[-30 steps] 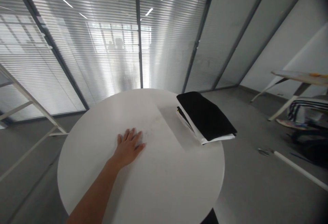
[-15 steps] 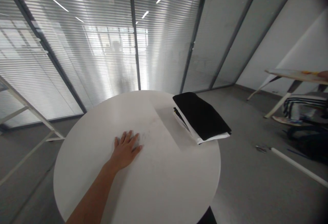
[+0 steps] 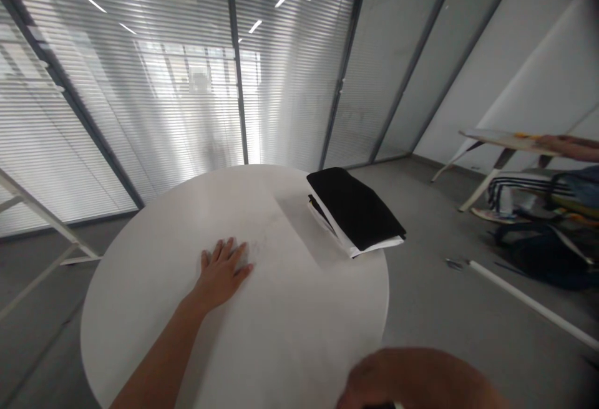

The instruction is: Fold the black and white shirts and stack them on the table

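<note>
My left hand point(image 3: 219, 278) lies flat on the white round table point(image 3: 281, 346), its fingers spread and nothing in it. At the bottom right edge of the view my right hand point(image 3: 407, 375) shows blurred, bent over the near right side of the table. Its fingers are mostly cut off by the frame; a small dark and light thing shows beneath it, too little to name. A black folder point(image 3: 358, 209) with white pages sticking out rests at the table's right rim, away from both hands.
Glass partitions with blinds point(image 3: 187, 116) stand behind the table. At the right, a person's arm point(image 3: 571, 146) rests on another table point(image 3: 500, 139), with a dark bag point(image 3: 543, 259) on the floor below. A white pole point(image 3: 528, 300) is at the right, a white frame point(image 3: 51, 216) at the left.
My right hand has come into view at the bottom right. The whole scene has shifted a little left, and more of the other person's arm shows. My left hand still lies on the table.
</note>
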{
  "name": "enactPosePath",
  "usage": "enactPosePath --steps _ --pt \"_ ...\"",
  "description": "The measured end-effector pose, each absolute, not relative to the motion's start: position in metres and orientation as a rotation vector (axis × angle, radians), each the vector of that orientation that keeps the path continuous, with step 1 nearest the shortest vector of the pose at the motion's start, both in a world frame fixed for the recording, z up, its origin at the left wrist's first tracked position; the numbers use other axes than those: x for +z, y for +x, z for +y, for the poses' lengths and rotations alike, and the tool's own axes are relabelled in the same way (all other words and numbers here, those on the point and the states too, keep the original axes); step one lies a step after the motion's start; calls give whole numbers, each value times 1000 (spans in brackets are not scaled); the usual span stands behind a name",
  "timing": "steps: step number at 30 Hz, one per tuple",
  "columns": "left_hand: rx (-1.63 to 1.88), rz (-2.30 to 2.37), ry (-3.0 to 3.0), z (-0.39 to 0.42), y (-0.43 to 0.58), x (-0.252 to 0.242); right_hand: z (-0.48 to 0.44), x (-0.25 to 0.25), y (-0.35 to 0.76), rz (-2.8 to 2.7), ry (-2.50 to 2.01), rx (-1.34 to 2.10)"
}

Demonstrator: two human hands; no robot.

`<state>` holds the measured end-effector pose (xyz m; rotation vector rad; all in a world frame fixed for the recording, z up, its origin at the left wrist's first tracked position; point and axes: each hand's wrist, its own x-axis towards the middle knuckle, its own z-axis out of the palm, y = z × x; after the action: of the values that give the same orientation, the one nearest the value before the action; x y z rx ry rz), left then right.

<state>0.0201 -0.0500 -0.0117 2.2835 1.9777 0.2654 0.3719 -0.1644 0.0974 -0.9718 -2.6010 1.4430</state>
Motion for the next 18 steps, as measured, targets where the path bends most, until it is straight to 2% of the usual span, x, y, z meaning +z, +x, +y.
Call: enactPosePath --steps 1,6,8,11,18 --pt "276 1977 2288 -50 20 -12 -152 107 380 -2567 -1016 1372" --pt "260 1993 2268 -50 20 -12 -56 115 407 -1971 -1525 108" --pt "267 1981 2263 -50 20 -11 -18 111 410 -1903 -1702 -161" --pt "280 1972 2264 -50 20 -9 19 102 406 -1860 -1932 -283" --pt "260 1974 2255 -50 20 -8 36 81 401 -1773 -2123 -196"
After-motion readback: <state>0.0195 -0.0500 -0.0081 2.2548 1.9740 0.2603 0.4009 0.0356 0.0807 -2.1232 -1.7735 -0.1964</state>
